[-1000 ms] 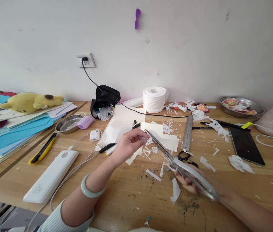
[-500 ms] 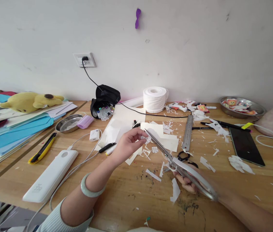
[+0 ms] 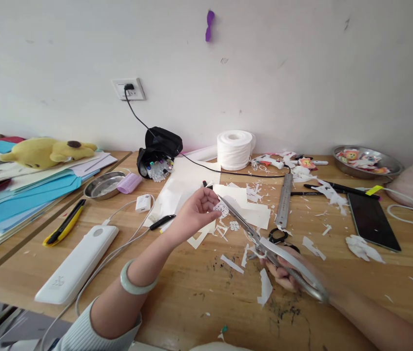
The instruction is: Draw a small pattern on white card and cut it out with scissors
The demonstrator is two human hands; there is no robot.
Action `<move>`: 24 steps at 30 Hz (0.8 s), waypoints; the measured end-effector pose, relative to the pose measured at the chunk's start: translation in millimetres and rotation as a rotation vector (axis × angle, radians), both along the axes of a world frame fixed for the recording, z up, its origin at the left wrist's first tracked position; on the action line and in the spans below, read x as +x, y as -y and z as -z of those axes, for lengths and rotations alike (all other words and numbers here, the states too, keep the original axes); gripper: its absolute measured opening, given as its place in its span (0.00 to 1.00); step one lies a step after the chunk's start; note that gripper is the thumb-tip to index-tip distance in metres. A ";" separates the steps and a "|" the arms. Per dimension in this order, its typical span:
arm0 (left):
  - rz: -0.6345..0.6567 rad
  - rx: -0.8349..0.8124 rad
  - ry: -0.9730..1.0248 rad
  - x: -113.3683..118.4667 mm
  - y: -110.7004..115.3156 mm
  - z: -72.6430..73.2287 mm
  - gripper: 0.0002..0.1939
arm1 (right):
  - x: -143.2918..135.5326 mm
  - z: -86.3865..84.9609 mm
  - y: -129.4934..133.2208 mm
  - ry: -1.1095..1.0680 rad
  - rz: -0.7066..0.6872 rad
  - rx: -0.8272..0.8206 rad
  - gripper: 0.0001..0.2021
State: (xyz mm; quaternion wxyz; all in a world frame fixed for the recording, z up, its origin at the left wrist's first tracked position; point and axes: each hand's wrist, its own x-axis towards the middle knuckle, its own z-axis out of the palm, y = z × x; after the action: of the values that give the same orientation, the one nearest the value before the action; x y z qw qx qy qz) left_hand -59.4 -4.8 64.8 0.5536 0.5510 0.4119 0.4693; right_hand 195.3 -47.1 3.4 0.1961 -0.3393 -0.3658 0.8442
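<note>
My right hand (image 3: 285,275) is closed round the handles of large silver scissors (image 3: 245,224), whose blades point up and left. My left hand (image 3: 201,207) is raised by the blade tips, fingers curled and thumb bent towards them. At its fingertips shows a small piece of white paper with black line drawing (image 3: 221,209); the fingers seem to pinch its edge, though the contact is partly hidden. A similar small drawn cut-out (image 3: 234,225) lies on the table below the blades. Cream paper sheets (image 3: 255,214) and thin white scraps lie behind.
A steel ruler (image 3: 284,202), black-handled scissors (image 3: 278,237) and a phone (image 3: 372,222) lie to the right. A white tissue roll (image 3: 234,150) and black pen case (image 3: 162,141) stand behind. To the left are a power bank (image 3: 78,263) and yellow cutter (image 3: 65,224).
My left hand has shifted slightly left and its fingers have loosened a little, showing more of the drawn paper piece. The scissors and right hand have barely moved.
</note>
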 end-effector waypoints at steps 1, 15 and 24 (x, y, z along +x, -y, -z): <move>0.009 -0.010 0.015 -0.7 -0.4 -0.5 0.16 | -0.1 0.8 -0.1 -0.010 0.003 0.002 0.21; -0.008 -0.088 0.132 -4.2 -4.8 2.2 0.32 | 8.1 24.1 -4.1 -0.071 -0.077 0.060 0.22; 0.004 -0.079 0.117 -3.7 -3.6 0.7 0.32 | 8.4 20.3 -1.8 -0.025 -0.069 0.091 0.19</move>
State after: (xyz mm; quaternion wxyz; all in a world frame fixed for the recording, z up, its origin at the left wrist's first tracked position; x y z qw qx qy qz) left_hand -63.1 -1.2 64.1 0.5990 0.5011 0.3961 0.4829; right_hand 203.7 -45.3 -16.9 0.1866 -0.3066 -0.4130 0.8370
